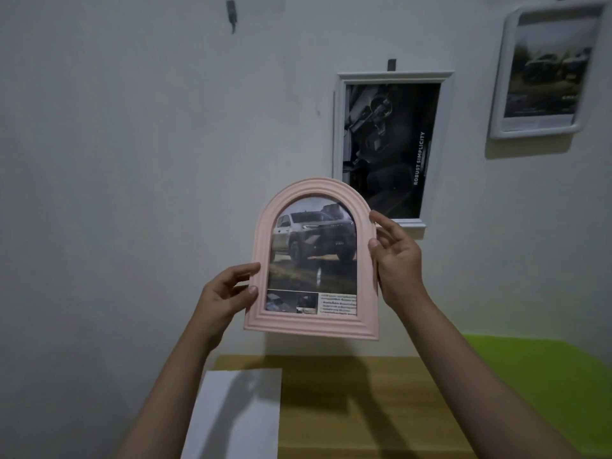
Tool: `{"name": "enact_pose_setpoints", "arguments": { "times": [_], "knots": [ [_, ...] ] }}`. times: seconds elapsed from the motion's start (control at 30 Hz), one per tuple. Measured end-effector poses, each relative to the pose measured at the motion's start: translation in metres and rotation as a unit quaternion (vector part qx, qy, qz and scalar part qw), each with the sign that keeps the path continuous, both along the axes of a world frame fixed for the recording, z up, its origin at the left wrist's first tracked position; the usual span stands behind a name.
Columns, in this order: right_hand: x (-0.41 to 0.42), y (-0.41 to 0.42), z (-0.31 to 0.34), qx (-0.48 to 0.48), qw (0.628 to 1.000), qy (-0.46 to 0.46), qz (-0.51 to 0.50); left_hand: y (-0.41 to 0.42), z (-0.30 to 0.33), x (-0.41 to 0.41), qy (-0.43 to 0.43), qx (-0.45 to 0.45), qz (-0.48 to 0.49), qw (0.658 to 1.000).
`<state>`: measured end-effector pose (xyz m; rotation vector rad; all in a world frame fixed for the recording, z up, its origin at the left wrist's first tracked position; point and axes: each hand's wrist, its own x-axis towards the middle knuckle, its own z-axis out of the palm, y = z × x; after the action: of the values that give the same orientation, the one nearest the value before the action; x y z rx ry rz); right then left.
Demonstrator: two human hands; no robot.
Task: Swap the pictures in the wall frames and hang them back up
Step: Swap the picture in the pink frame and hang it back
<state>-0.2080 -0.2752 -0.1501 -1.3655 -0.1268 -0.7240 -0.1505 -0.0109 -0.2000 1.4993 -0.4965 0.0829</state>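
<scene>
Nearest, a white sheet of paper (pixel 236 412) lies on the left part of a wooden table (pixel 347 409), with a green surface (pixel 536 376) to the right of the wood. Above the table, held in the air between both hands, is a pink arched frame (pixel 313 260). It stands upright with its long axis vertical, arch at the top, flat base down, and its front turned toward the camera, showing a picture of a pickup truck (pixel 313 238). The left hand (pixel 225 293) grips the frame's lower left edge, thumb on the front. The right hand (pixel 395 260) grips the right edge higher up, thumb on the rim. Farther back on the wall hangs a white rectangular frame (pixel 392 147) with a dark picture, partly behind the pink frame's arch. Another white frame (pixel 543 71) hangs at the upper right, and a dark hook (pixel 231 13) sits on the wall at upper left.
</scene>
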Motion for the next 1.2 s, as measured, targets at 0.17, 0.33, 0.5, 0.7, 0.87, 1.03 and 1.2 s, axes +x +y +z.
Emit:
{"name": "enact_pose_setpoints", "arguments": {
  "times": [0.17,0.33,0.5,0.7,0.87,1.03,1.2],
  "knots": [
    [0.021,0.018,0.021,-0.009,0.998,-0.032,0.057,0.022,0.021,0.014,0.008,-0.038,-0.001,0.999],
    [0.046,0.033,0.052,-0.08,0.992,-0.067,0.074,0.034,0.049,0.03,-0.035,-0.066,0.035,0.997],
    [0.084,0.047,0.083,-0.101,0.988,-0.098,0.068,0.043,0.087,0.06,-0.06,-0.075,0.08,0.992],
    [0.144,0.06,0.144,-0.137,0.978,-0.159,0.015,0.048,0.152,0.105,-0.091,-0.092,0.107,0.986],
    [0.188,0.064,0.202,-0.173,0.963,-0.206,-0.002,0.047,0.206,0.144,-0.129,-0.105,0.124,0.978],
    [0.22,0.065,0.232,-0.193,0.958,-0.212,-0.006,0.045,0.228,0.177,-0.144,-0.107,0.143,0.973],
    [0.239,0.066,0.232,-0.216,0.957,-0.195,-0.003,0.041,0.223,0.199,-0.126,-0.103,0.157,0.974]
  ]
}}
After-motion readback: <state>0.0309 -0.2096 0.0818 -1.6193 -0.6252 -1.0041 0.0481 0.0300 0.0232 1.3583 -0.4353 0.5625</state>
